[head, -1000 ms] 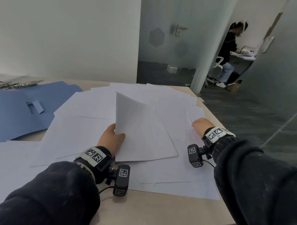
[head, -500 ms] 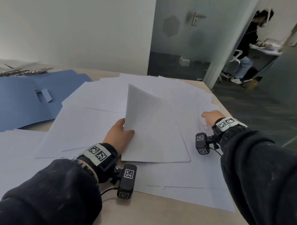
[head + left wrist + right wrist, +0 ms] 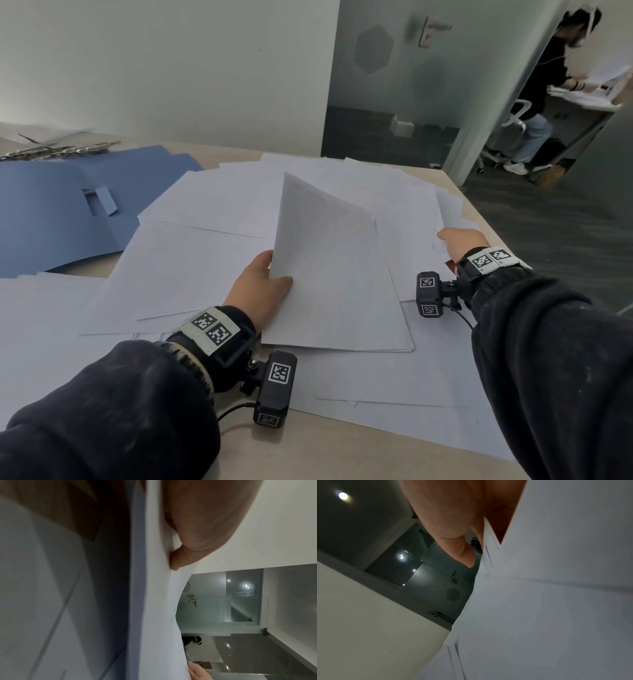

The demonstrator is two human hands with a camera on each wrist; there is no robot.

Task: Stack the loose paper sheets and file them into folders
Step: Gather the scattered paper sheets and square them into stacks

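Observation:
Many white loose sheets lie spread over the beige table. My left hand grips the left edge of a gathered stack of sheets; its thumb lies on top and that edge is tilted up. In the left wrist view the thumb presses on the stack. My right hand rests on sheets near the table's right edge, its fingers hidden. The right wrist view shows a loose sheet's corner between the thumb and the fingers.
Open blue folders lie at the far left, with metal binder clips behind them. The table's right edge drops to a dark floor. A person sits at a desk beyond the glass door.
My right hand has slid a little farther out toward the table's right edge. The left hand keeps its hold on the tilted stack.

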